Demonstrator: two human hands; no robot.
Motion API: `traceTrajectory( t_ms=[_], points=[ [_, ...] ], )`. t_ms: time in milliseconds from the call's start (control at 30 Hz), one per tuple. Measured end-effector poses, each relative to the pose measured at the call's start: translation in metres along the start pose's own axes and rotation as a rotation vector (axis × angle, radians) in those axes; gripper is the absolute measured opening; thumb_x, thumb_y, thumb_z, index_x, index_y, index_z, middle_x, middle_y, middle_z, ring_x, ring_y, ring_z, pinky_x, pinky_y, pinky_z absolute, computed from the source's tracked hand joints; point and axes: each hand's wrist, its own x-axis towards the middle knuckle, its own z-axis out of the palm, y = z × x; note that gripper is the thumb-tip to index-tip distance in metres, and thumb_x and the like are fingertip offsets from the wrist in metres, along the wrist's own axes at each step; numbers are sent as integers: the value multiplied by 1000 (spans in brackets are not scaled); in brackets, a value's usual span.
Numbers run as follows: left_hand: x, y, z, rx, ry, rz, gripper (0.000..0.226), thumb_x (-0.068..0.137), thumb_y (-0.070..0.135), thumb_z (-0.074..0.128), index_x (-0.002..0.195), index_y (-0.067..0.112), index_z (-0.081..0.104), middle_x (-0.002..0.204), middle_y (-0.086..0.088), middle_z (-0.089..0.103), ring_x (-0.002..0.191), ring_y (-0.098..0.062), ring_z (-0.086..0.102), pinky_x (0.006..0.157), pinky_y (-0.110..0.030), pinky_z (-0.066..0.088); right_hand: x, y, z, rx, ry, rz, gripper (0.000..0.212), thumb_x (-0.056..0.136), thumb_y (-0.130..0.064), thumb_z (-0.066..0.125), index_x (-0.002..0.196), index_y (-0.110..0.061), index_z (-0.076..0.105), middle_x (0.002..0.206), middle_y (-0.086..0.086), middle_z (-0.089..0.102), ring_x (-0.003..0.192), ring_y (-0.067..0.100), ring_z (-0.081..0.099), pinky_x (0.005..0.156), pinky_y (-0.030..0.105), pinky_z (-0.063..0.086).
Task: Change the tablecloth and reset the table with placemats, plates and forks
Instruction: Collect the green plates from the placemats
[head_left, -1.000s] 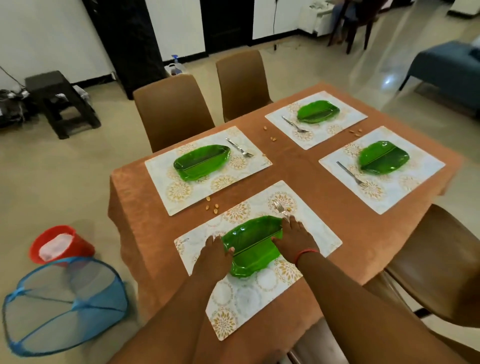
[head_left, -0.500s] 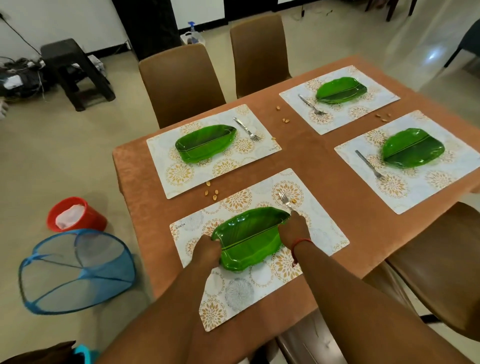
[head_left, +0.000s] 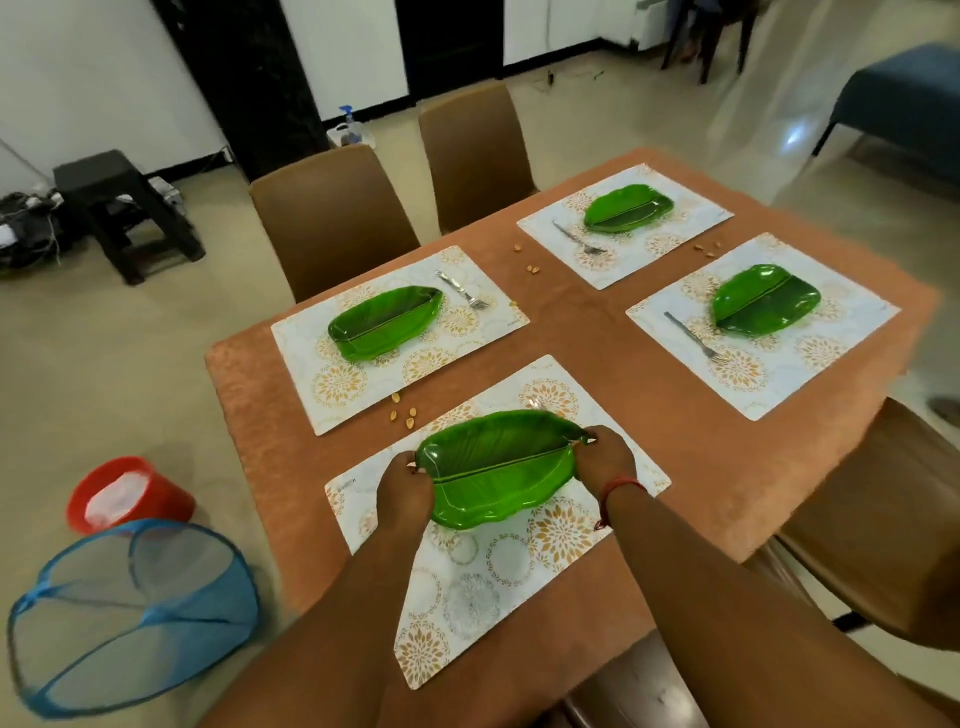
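Observation:
A green leaf-shaped plate (head_left: 496, 467) is tilted up above the nearest placemat (head_left: 498, 566). My left hand (head_left: 404, 486) grips its left end and my right hand (head_left: 605, 460) grips its right end. A fork (head_left: 535, 404) peeks out from behind the plate's far rim, mostly hidden. The orange tablecloth (head_left: 587, 332) covers the table. Three other placemats each carry a green plate and a fork: one at the far left (head_left: 384, 322), one at the back (head_left: 626, 208), one at the right (head_left: 763, 306).
Small crumbs (head_left: 402, 413) lie scattered on the cloth between the mats. Brown chairs stand at the far side (head_left: 332, 218) and at the right (head_left: 883, 519). On the floor to the left are a red bucket (head_left: 127, 493) and a blue mesh cover (head_left: 130, 613).
Both hands have raised the nearest plate off its placemat and tilted it, so it now hides most of the fork behind it. The view has shifted slightly.

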Motion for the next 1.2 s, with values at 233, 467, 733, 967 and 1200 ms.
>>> traceTrajectory(
  t_ms=[233, 467, 733, 967, 1200],
  points=[
    [-30, 28, 26, 42, -215, 250, 29, 92, 6, 56, 117, 18, 66, 111, -6, 70, 101, -27, 66, 95, -47, 54, -60, 34, -72, 188, 296, 112, 21, 88, -13, 56, 103, -11, 70, 97, 10, 68, 91, 28, 64, 87, 41, 54],
    [-106, 47, 81, 82, -461, 508, 24, 89, 7, 65, 113, 10, 68, 104, -8, 71, 97, -25, 67, 92, -40, 53, -138, 144, -150, 438, 569, 245, 11, 69, -29, 59, 69, -21, 67, 78, 9, 73, 79, 34, 71, 77, 52, 59],
    [-261, 58, 168, 68, -840, 606, 16, 75, 10, 67, 85, 22, 63, 93, -2, 70, 92, -25, 67, 86, -36, 54, -299, 203, -253, 487, 917, 354, 20, 85, -10, 59, 66, -16, 59, 71, 6, 65, 74, 29, 65, 76, 42, 57],
    [-401, 20, 261, 84, -971, 682, 32, 90, -8, 57, 116, 9, 63, 104, -10, 70, 90, -22, 66, 86, -34, 53, -379, 333, -338, 626, 1028, 410, 9, 77, -13, 56, 70, -14, 62, 68, 11, 68, 71, 38, 71, 71, 56, 59],
    [-553, -31, 367, 140, -982, 752, 33, 89, -14, 55, 120, -5, 62, 103, -14, 67, 86, -21, 61, 68, -12, 51, -458, 451, -447, 611, 1035, 442, 18, 87, -7, 55, 73, -16, 61, 73, 10, 69, 67, 30, 71, 72, 46, 61]
  ],
)
